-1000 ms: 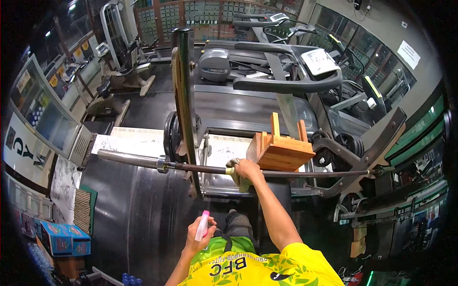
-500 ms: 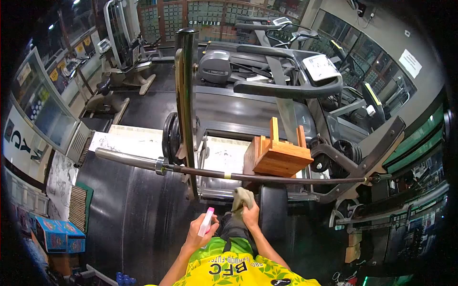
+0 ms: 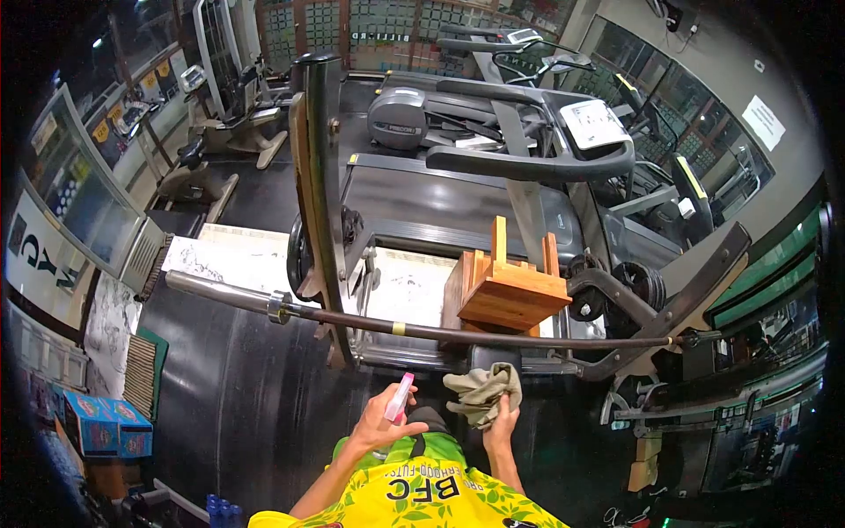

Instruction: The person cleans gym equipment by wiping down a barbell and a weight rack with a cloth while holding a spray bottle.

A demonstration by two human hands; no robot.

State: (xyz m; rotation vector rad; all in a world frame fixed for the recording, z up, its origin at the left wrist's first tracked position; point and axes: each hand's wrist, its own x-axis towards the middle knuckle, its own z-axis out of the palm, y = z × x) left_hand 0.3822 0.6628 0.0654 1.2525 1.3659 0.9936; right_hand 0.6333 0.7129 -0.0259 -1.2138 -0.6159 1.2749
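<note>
"Below the long dark metal bar (image 3: 440,333) with a thick silver end, what do you hold?"

"With my left hand (image 3: 378,424) I have the fingers closed around a small translucent bottle with pink parts (image 3: 399,401); its pink tip points up toward the bar. With my right hand (image 3: 501,424) I am grasping a crumpled grey-green cloth (image 3: 482,396)."

"Where is the cloth exactly?"

"I see it near the bar, on the body's side, in front of the black padded bench (image 3: 490,355). Whether it touches the bench, I cannot tell. Behind the bar I see an orange-brown wooden block with upright slats (image 3: 515,301)."
</note>
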